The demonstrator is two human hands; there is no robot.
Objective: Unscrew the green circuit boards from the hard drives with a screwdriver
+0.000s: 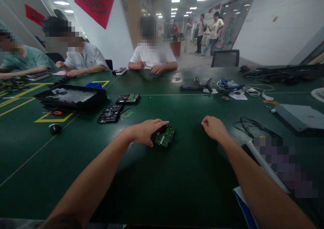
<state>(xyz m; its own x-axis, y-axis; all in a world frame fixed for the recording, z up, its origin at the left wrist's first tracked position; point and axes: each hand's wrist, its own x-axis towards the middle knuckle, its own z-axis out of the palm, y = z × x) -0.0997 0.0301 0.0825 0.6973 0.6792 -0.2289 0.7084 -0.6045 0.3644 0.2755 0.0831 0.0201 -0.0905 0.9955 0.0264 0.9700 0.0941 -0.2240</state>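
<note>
A hard drive (164, 136) lies on the green table with its green circuit board facing up. My left hand (145, 131) grips it from the left, thumb at the near edge and fingers along the far edge. To the right, apart from the drive, my right hand (214, 127) is closed just over the table, fingertips pinched together; whatever may be between them is hidden. Beyond my left hand lie a second hard drive (110, 114), a loose green circuit board (127, 113) and a third drive (128, 99).
A black tray (73, 102) stands at the left, with a black round object (55, 128) nearer me. Cables (253, 126) and a grey metal box (298, 116) are on the right. Tools and a blue bundle (230, 85) lie farther back. A person (153, 58) sits opposite.
</note>
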